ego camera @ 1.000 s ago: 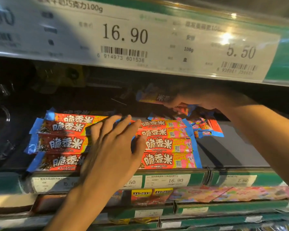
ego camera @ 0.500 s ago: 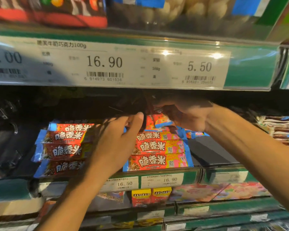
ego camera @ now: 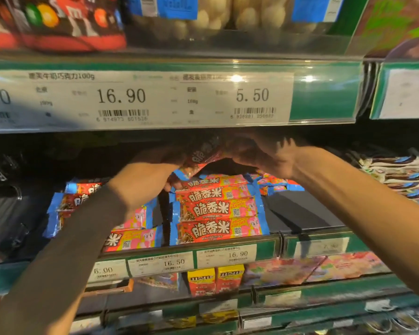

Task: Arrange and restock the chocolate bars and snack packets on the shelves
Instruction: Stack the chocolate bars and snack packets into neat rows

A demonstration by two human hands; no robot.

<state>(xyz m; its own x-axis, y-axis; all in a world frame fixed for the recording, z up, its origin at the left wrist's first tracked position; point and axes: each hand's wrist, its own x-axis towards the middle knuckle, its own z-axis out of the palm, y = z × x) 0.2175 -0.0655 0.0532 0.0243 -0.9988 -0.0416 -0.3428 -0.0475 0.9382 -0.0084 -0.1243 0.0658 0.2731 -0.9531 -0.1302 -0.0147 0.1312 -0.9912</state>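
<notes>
Both hands reach into the dim green-edged middle shelf [ego camera: 271, 247], under the clear price strip [ego camera: 140, 100] w/ tags 16.90 & 5.50. Left hand [ego camera: 153, 175] and right hand [ego camera: 259, 155] each grip one end of a red foil chocolate bar w/ blue crimped ends [ego camera: 198, 158], held tilted in the air just above the stacks; fingers curl round the wrapper, though shadow hides detail. At 6 o'clock from that bar sits the right stack of red-and-pink bars [ego camera: 218, 213], lying flat, labels forward. At 8 o'clock, partly behind the left forearm, is the left stack of same bars [ego camera: 131, 228]. At 3 o'clock, white-and-dark wrapped bars [ego camera: 402, 180] pile at the shelf's far side. Lower shelf, 6 o'clock: two yellow m&m's boxes [ego camera: 214, 279].
</notes>
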